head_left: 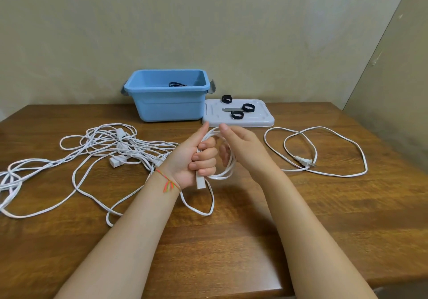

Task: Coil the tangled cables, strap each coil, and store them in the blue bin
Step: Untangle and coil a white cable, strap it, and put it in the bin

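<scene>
Wooden table [231, 240]; left hand [192, 159] grips white cable [225, 173].

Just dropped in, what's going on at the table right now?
A person is winding a white cable into a coil: the left hand grips the loops and the right hand guides the cable around. A tangled pile of white cables lies at left, a loose cable at right. The blue bin already holds a dark coil; three black straps wait on the lid.
</scene>
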